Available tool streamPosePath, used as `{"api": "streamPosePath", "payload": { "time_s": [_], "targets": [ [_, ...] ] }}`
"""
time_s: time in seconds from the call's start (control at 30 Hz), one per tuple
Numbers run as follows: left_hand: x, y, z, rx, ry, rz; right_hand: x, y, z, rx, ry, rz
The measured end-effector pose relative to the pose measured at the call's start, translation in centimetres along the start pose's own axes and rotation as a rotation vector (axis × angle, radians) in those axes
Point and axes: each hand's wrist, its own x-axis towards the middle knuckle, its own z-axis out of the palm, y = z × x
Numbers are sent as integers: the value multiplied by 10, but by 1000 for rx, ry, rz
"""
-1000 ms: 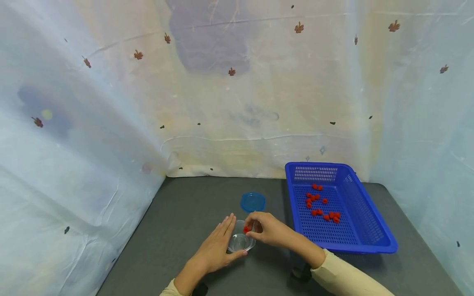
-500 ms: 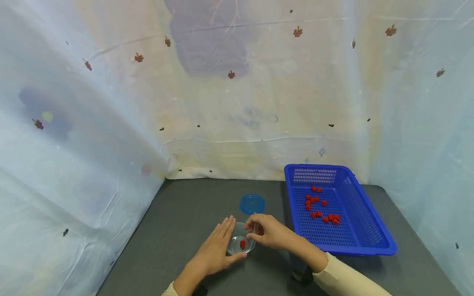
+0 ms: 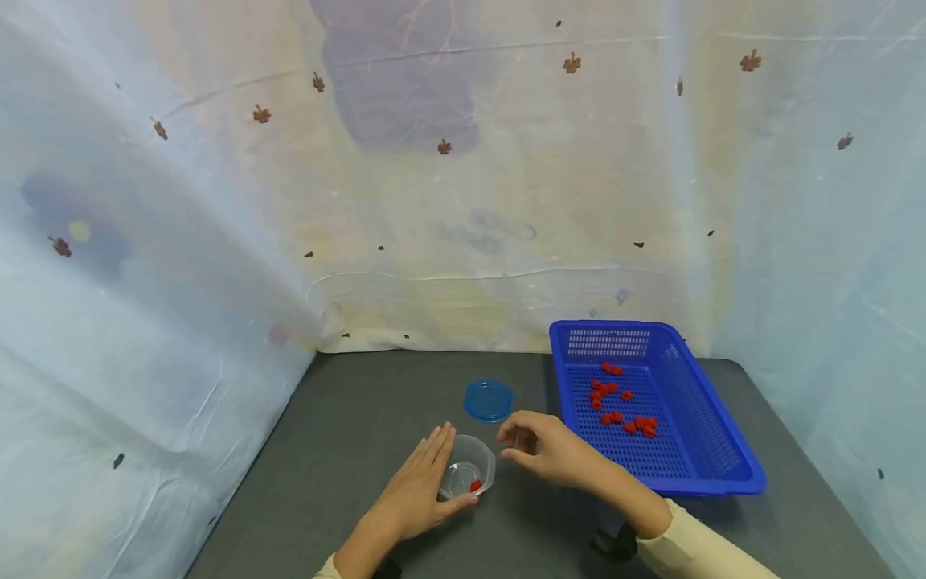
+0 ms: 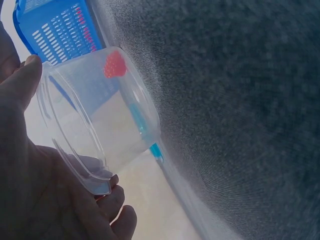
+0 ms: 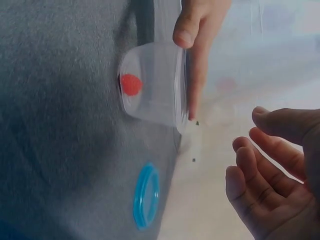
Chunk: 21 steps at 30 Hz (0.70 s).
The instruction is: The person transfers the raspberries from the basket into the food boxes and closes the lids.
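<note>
Where the left hand (image 3: 414,489) rests: against the cup (image 5: 157,80), fingers straight and close together along its left side, thumb spread away at the near side of the rim, so that the cup sits between them.
Right hand (image 3: 547,450): raised just to the right of the cup and apart from it; fingers loosely bent, thumb separated from the fingertips by a bare gap.
Cup: clear plastic, upright on the grey table (image 3: 383,402).
Berry (image 5: 131,85): red, inside the cup, down on its floor, toward the near right wall.
Lid (image 3: 488,401): blue, on the table beyond the cup, well apart from its rim.
Basket (image 3: 690,442): blue, perforated, standing on the table to the right of the cup.
More berries (image 3: 641,423): red, in loose groups on the basket's floor.
Sleeve (image 3: 702,547): pale yellow, on the right forearm.
Sheet (image 3: 506,201): pale, dotted with brown leaves, hanging behind the table.
</note>
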Motion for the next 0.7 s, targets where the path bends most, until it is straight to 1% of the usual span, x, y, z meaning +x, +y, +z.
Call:
{"api": "streamPosePath", "payload": {
  "time_s": [0.27, 0.5, 0.7],
  "targets": [
    [-1, -1, 2, 3, 31, 16, -12, -1, -19, -29, 54, 22],
    [-1, -2, 3, -1, 8, -4, -22, 3, -37, -55, 104, 40],
    [-2, -1, 2, -2, 26, 17, -31, 9, -51, -71, 141, 80]
  ]
}}
